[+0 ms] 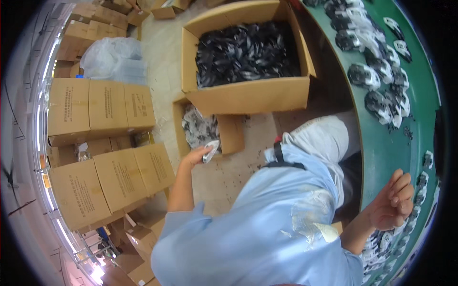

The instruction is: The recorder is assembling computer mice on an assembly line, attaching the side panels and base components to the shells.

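Out to my left, my left hand is closed on a small curved white-and-black plastic shell. It is held over an open carton heaped with similar whitish and grey plastic pieces. On the right, my right hand is raised over the green table, its fingers curled in and no object visible in them. Close by it, a row of black-and-white plastic parts runs along the table. Further up are clusters of the same black-and-white assemblies.
A large open carton full of glossy black plastic parts stands ahead of me. Stacked closed cartons line the left, with clear plastic bags behind. Small dark bits lie scattered on the floor.
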{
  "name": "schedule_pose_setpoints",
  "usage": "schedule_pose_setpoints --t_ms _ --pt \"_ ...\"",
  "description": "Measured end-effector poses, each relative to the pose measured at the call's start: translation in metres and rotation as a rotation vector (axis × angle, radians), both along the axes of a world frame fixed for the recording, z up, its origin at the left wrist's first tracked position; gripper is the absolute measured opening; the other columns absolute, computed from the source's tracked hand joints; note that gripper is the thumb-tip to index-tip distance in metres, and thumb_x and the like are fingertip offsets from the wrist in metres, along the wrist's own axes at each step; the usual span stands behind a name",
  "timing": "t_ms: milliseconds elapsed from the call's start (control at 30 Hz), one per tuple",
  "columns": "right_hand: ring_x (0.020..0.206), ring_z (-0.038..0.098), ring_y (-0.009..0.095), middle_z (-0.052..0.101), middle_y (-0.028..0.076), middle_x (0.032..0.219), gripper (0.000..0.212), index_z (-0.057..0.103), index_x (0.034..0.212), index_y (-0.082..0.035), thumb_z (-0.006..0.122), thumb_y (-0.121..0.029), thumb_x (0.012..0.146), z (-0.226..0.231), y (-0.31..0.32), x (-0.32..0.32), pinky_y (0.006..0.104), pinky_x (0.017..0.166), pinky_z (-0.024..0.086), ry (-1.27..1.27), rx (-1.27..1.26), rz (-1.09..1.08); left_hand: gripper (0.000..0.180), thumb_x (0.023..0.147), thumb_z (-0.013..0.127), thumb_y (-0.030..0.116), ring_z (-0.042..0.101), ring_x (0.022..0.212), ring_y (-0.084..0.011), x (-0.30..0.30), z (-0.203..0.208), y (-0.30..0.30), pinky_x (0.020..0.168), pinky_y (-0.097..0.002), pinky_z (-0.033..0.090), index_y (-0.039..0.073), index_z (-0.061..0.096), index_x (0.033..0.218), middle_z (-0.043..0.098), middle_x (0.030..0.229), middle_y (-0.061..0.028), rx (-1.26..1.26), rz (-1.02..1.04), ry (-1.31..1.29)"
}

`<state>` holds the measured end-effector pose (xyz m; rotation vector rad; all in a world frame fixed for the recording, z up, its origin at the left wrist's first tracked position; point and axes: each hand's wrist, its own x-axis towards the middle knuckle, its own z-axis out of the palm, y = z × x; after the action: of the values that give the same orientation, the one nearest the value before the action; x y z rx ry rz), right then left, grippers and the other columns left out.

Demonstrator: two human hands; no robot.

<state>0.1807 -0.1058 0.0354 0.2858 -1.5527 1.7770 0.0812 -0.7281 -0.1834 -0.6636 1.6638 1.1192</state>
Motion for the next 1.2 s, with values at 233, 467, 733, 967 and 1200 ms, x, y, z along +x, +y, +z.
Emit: schedule_pose_setpoints --t_ms 233,467,733,967,1200 --pt "0.073 0.043 0.019 0.055 -0.001 0.081 0.034 0.072 0.095 -0.012 0.065 -0.044 0.099 -0.004 -0.011 0.006 0.0368 0.066 0.033 -0.015 0.19 -0.114 0.118 0.076 0.064 0.083 0.044 0.146 -0.0421 -0.055 -0.082 -0.063 0.122 -0.0469 0.032 -0.005 0.045 0.152 0.048 0.152 -0.0331 -0.805 -0.15 0.376" --pt "0.073 0.062 0.022 0.07 0.007 0.08 0.021 0.079 0.09 -0.003 0.081 -0.023 0.086 0.003 -0.007 0.078 0.0374 0.064 0.048 -0.123 0.139 -0.437 0.034 0.097 0.067 0.028 0.071 0.074 -0.0174 -0.145 0.208 0.22 0.072 -0.0325 0.056 -0.004 0.075 0.103 0.076 0.081 -0.0082 0.035 -0.914 0.486" --pt "0.07 0.058 0.019 0.065 0.005 0.076 0.034 0.075 0.089 -0.003 0.076 -0.037 0.095 -0.014 -0.046 0.244 0.0328 0.06 0.043 -0.228 0.118 -1.22 0.046 0.087 0.08 0.031 0.065 0.104 -0.0347 -0.052 0.21 0.733 0.091 -0.0418 0.051 0.003 0.067 0.12 0.069 0.118 -0.0177 0.967 -1.555 1.393" --pt "0.081 0.066 0.013 0.072 0.006 0.085 0.017 0.076 0.107 0.001 0.064 -0.009 0.102 -0.07 -0.111 0.413 0.0272 0.076 0.052 -0.796 -0.468 -2.198 0.086 0.087 0.074 0.06 0.063 0.12 -0.0469 -0.043 0.116 0.995 0.106 -0.0495 0.049 -0.004 0.056 0.141 0.065 0.13 -0.0312 0.392 -1.676 2.002" --pt "0.098 0.07 0.037 0.074 0.018 0.106 0.028 0.077 0.107 -0.006 0.071 -0.028 0.092 -0.22 -0.152 0.509 0.0433 0.09 0.055 -1.764 -0.264 -1.992 0.06 0.103 0.066 0.029 0.061 0.097 -0.0124 -0.077 0.12 0.986 0.084 -0.0267 0.05 -0.006 0.047 0.148 0.065 0.116 -0.0071 0.793 -1.584 1.13"
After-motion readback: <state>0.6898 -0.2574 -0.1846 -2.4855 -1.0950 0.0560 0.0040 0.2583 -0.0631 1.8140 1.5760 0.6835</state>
